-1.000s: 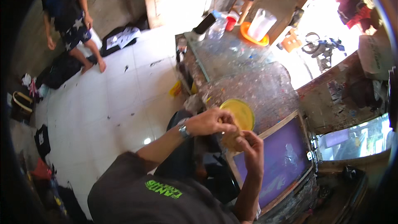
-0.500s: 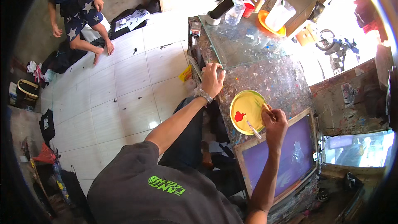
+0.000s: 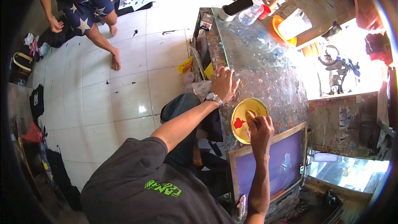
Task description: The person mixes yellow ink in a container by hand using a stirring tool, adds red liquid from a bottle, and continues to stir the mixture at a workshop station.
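Observation:
My right hand pinches a yellow-brown, sponge-like piece over a round yellow lid or shallow dish. A patch of red paint lies in the dish, left of the piece; whether they touch I cannot tell. Beside my fingers a thin whitish stick shows, mostly covered by the hand. My left hand rests on the left edge of the paint-stained table, near the corner of a glass sheet. Its fingers are spread, with nothing in them. A wood-framed purple printing screen stands just below the dish.
On the glass stand a phone, a clear bottle, a red cup and a whitish jug on an orange plate. A co-worker walks on the white tiled floor. A motorbike is outside.
My right hand has moved the sponge-like piece from the dish's right rim in over its middle. My left hand's fingers have spread along the table edge. The co-worker has stepped closer. The view has shifted.

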